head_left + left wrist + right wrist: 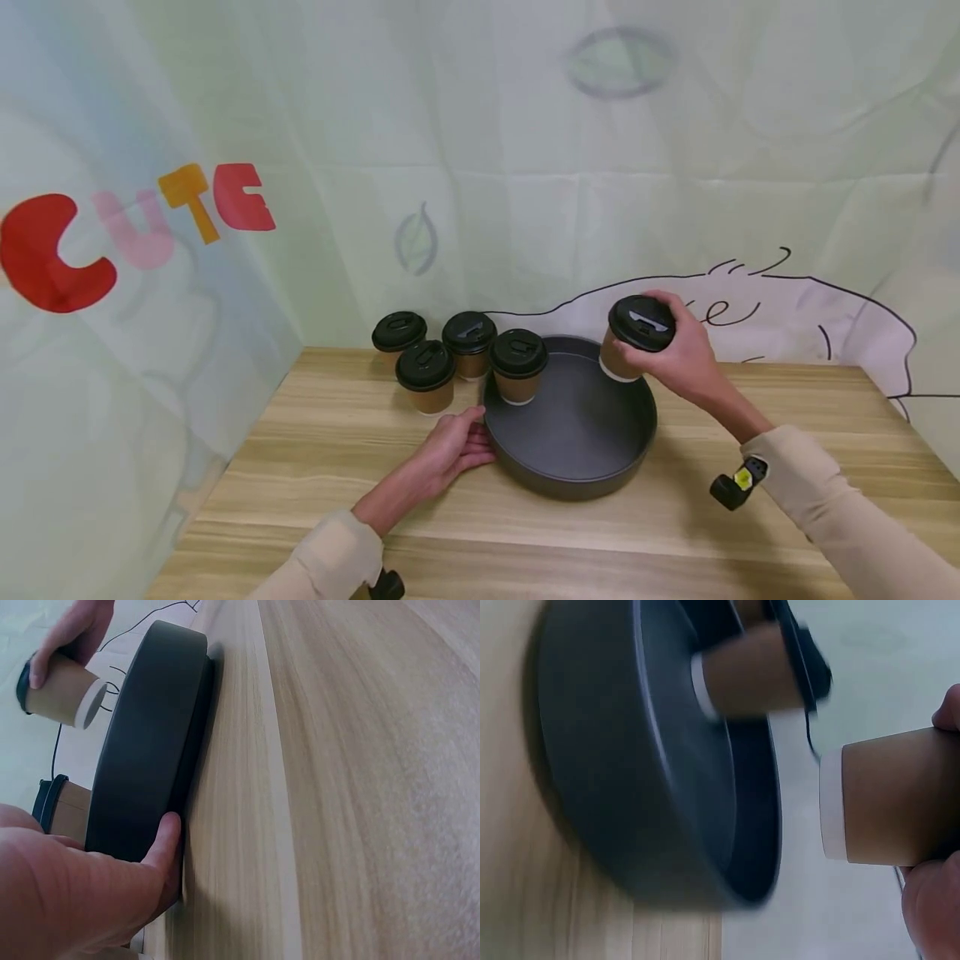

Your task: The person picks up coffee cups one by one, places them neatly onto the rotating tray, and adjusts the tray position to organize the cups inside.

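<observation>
My right hand (682,350) grips a brown paper coffee cup (617,360) with a black lid, holding it tilted above the right rim of a dark round pan (577,442). In the right wrist view, the white base of this cup (900,799) faces the pan, apart from it. Against the pan's left outer wall rests my left hand (450,446), its fingers low near the tabletop in the left wrist view. Another lidded cup (518,367) stands upright inside the pan, near its left wall.
Three more lidded cups stand left of the pan: one at the back (398,337), one in front (426,379) and one beside the pan (470,342). All are on a wooden table (300,467). A printed cloth (510,225) hangs behind.
</observation>
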{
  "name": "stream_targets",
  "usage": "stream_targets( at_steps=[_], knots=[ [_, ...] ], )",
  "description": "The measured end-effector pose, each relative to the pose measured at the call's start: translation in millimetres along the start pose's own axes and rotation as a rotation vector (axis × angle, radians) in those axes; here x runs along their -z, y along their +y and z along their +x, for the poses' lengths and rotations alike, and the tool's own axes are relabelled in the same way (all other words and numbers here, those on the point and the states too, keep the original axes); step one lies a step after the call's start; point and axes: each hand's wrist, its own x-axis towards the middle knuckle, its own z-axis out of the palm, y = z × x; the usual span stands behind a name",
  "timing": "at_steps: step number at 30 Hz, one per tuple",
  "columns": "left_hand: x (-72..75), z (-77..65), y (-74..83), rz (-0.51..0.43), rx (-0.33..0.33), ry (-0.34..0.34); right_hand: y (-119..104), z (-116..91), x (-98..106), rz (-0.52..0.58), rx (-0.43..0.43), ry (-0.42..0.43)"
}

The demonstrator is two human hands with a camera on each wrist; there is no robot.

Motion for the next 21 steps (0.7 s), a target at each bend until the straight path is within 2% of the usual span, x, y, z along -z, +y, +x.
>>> stream_targets(
  at_steps=[10,21],
  knots=[
    [-1.0,0.8,0.2,-0.012,0.004,0.003,-34,-24,-46,0.122,0.09,-0.119],
    [1.3,2.0,1.4,-0.005,0.008,-0.002,-37,-58,-101,0.003,0.156,-0.166]
  ],
)
